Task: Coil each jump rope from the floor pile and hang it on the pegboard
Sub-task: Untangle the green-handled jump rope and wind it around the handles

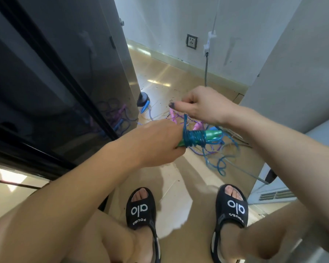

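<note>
Gripping a green plastic jump-rope handle [213, 135] in a curled left hand [160, 143], a person winds translucent blue cord [195, 138] around it in tight turns at frame centre. The right hand [199, 107], just toward one o'clock from the left, is closed with thumb and fingers pinching a taut strand of that cord, which rises from the wrapped turns to the fingers; the thumbnail is dark.

The loose remainder of the blue cord [219, 162] trails off the handle toward five o'clock and loops on the glossy beige tiled floor [179, 78]. Behind the hands, toward twelve o'clock, the floor pile [179, 118] lies tangled: pink handles, a purple-and-white braided rope and a blue handle [145, 106] near eleven o'clock, just beside the foot of a tall dark glossy cabinet [55, 82], whose shiny door mirrors the pile.

At six o'clock the person's feet stand apart in black open-toed slide sandals [141, 209] with white lettering. A white wall [160, 25] at twelve o'clock carries a socket plate [191, 43] and a white plug [207, 46] with a grey cable running down to the floor. A white appliance with a vent grille [273, 194] stands at four o'clock.
</note>
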`<control>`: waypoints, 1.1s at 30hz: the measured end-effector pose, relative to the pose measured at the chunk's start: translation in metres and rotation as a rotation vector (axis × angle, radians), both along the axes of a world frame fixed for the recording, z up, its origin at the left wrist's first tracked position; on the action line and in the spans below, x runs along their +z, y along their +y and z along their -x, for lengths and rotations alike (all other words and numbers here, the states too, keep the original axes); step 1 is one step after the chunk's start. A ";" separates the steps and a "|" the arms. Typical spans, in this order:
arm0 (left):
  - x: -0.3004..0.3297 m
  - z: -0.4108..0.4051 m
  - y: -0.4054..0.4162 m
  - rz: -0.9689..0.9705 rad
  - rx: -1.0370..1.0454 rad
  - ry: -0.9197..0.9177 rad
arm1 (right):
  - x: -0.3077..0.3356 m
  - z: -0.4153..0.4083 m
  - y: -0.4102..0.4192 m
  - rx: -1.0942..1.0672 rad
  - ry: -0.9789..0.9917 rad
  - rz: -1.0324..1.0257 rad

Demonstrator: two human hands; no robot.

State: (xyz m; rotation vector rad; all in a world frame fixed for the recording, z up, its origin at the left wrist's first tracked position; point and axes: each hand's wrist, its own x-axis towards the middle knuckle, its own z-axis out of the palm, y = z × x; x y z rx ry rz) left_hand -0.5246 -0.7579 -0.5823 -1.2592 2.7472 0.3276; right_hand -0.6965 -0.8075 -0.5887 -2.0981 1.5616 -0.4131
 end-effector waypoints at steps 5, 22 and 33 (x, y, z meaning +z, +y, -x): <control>0.012 -0.004 0.002 -0.124 0.049 0.217 | -0.024 0.008 0.002 -0.020 -0.005 -0.155; -0.022 -0.030 -0.045 -0.644 0.748 0.893 | -0.026 -0.019 0.030 -0.185 0.036 0.018; -0.031 -0.029 -0.039 -0.339 0.340 0.042 | 0.009 -0.024 0.028 -0.037 0.160 0.462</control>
